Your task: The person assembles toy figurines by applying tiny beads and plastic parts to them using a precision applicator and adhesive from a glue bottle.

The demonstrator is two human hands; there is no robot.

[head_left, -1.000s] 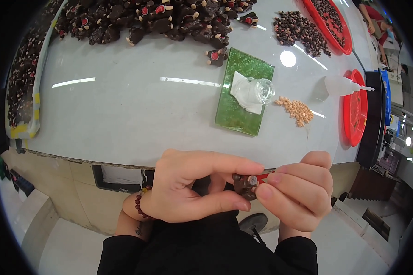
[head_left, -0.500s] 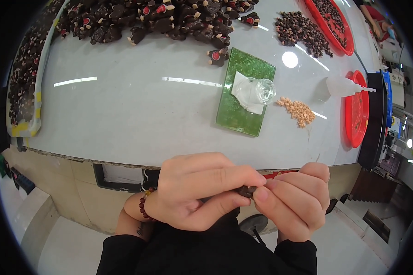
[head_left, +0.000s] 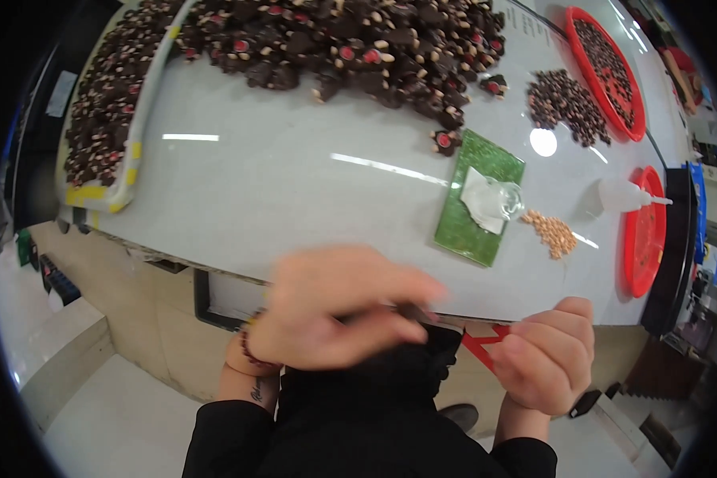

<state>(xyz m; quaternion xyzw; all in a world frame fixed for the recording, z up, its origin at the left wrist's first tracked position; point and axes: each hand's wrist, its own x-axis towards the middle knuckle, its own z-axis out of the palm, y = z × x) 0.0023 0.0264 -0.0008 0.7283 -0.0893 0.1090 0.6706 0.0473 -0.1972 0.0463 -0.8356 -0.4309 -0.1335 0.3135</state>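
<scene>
Just off the table's near edge, my left hand (head_left: 334,307) is smeared by motion. A small dark brown piece (head_left: 411,311) shows between its thumb and fingers. To its right and apart from it, my right hand (head_left: 546,358) is closed with its fingers curled in; whatever they hold, if anything, is hidden. Beyond my hands lies a green board (head_left: 472,223), bearing a folded white tissue (head_left: 476,199) and a small clear glass dish (head_left: 508,199). A little heap of tan bits (head_left: 551,234) lies right of the board.
A big pile of dark brown figures (head_left: 350,48) with red and tan parts covers the far table. Left stands a white-rimmed tray (head_left: 127,171) of similar ones. At right are a dark-bits heap (head_left: 566,103), two red trays (head_left: 641,131) (head_left: 636,279) and a white squeeze bottle (head_left: 617,195).
My hands have come apart: the left has moved left with the dark piece, the right slightly to the right. The whole view has shifted, so the table things sit lower and further right.
</scene>
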